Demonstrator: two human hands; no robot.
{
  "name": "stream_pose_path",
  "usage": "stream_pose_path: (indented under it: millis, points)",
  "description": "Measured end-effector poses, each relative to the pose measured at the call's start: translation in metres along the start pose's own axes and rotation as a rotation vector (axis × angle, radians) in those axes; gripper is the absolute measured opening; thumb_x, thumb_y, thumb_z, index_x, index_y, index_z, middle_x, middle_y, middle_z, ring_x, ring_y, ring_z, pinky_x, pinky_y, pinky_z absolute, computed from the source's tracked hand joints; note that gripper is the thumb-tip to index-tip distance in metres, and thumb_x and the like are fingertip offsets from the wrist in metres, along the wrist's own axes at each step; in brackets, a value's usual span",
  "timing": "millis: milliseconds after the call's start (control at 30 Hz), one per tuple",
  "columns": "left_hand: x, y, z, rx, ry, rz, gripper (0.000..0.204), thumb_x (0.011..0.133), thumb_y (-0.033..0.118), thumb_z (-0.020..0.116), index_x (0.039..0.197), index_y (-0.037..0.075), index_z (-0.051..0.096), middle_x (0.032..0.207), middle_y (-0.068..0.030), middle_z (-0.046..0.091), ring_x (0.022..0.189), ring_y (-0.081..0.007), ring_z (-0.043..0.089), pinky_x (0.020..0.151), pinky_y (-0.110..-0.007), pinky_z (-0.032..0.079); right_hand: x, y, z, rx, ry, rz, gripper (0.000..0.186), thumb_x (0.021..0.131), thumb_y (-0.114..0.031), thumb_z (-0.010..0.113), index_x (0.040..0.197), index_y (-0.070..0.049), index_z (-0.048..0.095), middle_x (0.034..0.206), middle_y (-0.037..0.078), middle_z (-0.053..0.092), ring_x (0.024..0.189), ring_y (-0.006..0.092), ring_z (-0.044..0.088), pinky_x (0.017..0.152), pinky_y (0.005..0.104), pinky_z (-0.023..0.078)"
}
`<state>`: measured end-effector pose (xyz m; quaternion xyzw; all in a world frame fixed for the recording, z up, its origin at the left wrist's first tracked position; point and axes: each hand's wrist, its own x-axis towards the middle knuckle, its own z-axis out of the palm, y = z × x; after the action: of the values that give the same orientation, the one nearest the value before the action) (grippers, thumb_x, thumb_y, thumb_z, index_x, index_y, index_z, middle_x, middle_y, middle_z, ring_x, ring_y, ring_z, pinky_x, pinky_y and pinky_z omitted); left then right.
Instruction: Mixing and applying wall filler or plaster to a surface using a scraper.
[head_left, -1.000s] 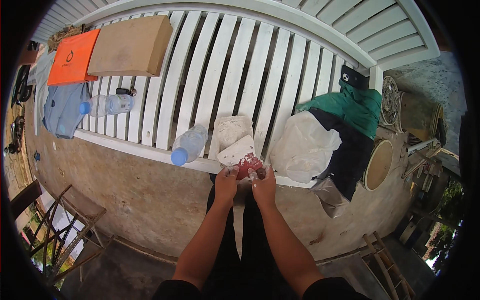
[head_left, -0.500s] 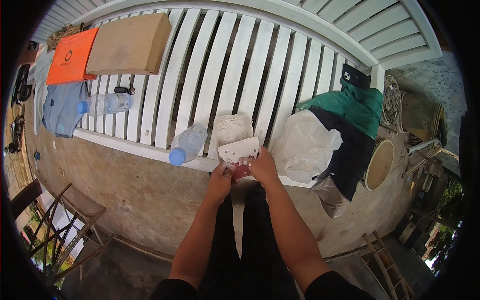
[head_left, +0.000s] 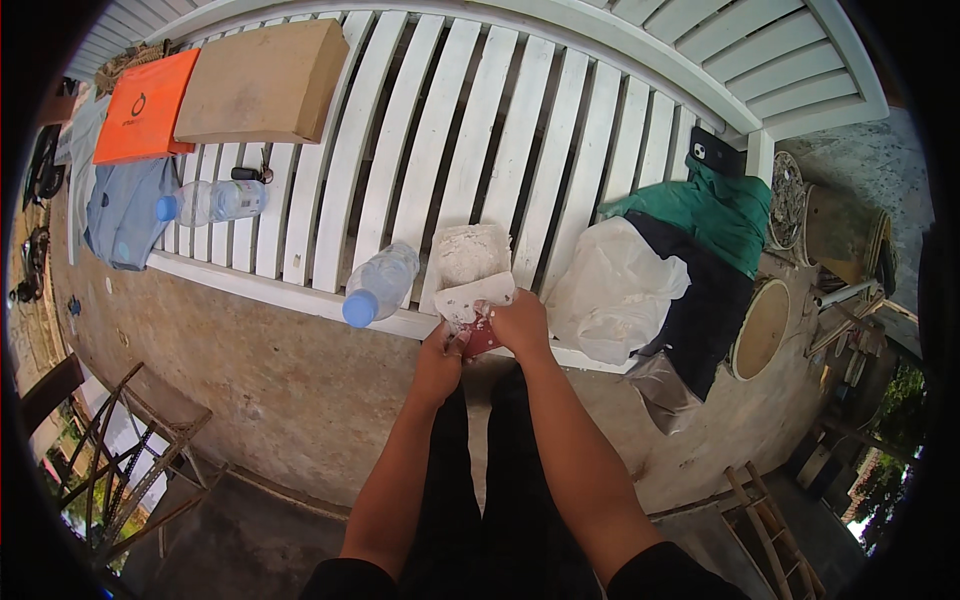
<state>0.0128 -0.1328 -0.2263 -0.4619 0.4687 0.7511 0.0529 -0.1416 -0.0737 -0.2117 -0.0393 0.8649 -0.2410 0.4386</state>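
At the bench's front edge, both my hands hold a dark red flat piece (head_left: 484,340) with white crumbs on it. My left hand (head_left: 438,358) grips its left side, thumb and fingers closed. My right hand (head_left: 522,322) closes round the right side, with fingertips reaching onto a white slab-like piece (head_left: 474,297) that adjoins the red one. Whether the two are joined, I cannot tell. Just behind lies a shallow, pale tray-like thing (head_left: 470,252) coated with white powder. A water bottle with a blue cap (head_left: 382,282) lies left of my hands.
Right of my hands lie a white plastic bag (head_left: 615,290), dark cloth (head_left: 705,310), green cloth (head_left: 715,215) and a phone (head_left: 716,152). Another bottle (head_left: 215,203), keys (head_left: 255,173), a cardboard box (head_left: 255,85) and an orange box (head_left: 143,105) lie left on the slatted white bench (head_left: 435,150).
My right hand has shifted slightly left and its fingers reach further over the white piece, which now looks flatter. The view has shifted a little. Both hands keep their hold.
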Motion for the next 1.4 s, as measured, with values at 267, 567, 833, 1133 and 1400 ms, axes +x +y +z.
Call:
stream_pose_path:
  millis: [267,567,833,1133,1400]
  points:
    - [-0.011,0.003,0.01,-0.061,0.058,0.008,0.015,0.1,0.01,0.049,0.107,-0.002,0.055,0.089,-0.0064,0.063,0.068,-0.0107,0.056,0.063,-0.027,0.05,0.0,-0.007,-0.004,-0.068,0.043,0.056,0.061,0.07,-0.05,0.077,0.087,0.008,0.069,0.09,0.03,0.067,0.091,0.0427,0.066,0.081,0.0447,0.052]
    - [-0.015,0.002,0.009,-0.077,0.058,0.039,0.014,0.099,0.007,0.05,0.107,-0.003,0.055,0.089,-0.0083,0.064,0.065,-0.0112,0.056,0.061,-0.028,0.049,0.015,-0.001,-0.002,-0.211,0.023,0.152,0.071,0.069,-0.06,0.075,0.089,0.008,0.07,0.093,0.031,0.067,0.095,0.0436,0.066,0.084,0.0456,0.051]
    - [-0.02,0.007,0.008,-0.177,-0.003,-0.092,0.022,0.101,0.011,0.048,0.116,-0.002,0.055,0.107,-0.0086,0.063,0.088,-0.0151,0.062,0.076,-0.032,0.058,0.017,-0.02,-0.022,-0.376,-0.032,0.214,0.073,0.072,-0.064,0.071,0.101,0.003,0.07,0.104,0.025,0.068,0.101,0.0396,0.066,0.085,0.0451,0.052]
    - [-0.02,0.005,-0.001,-0.149,0.003,-0.101,0.023,0.101,0.014,0.048,0.116,-0.002,0.055,0.107,-0.0091,0.063,0.087,-0.015,0.062,0.076,-0.032,0.058,0.014,-0.008,-0.015,-0.248,0.283,-0.459,0.032,0.082,-0.027,0.07,0.097,0.001,0.062,0.098,0.018,0.065,0.095,0.0373,0.063,0.081,0.0449,0.051]
    - [-0.019,0.009,-0.003,-0.084,0.0,-0.123,0.024,0.101,0.015,0.049,0.117,-0.002,0.056,0.107,-0.0084,0.063,0.088,-0.014,0.062,0.075,-0.031,0.058,0.007,-0.006,-0.012,-0.233,0.175,-0.533,0.019,0.085,-0.018,0.065,0.089,0.001,0.064,0.095,0.018,0.063,0.092,0.0383,0.061,0.079,0.0444,0.051]
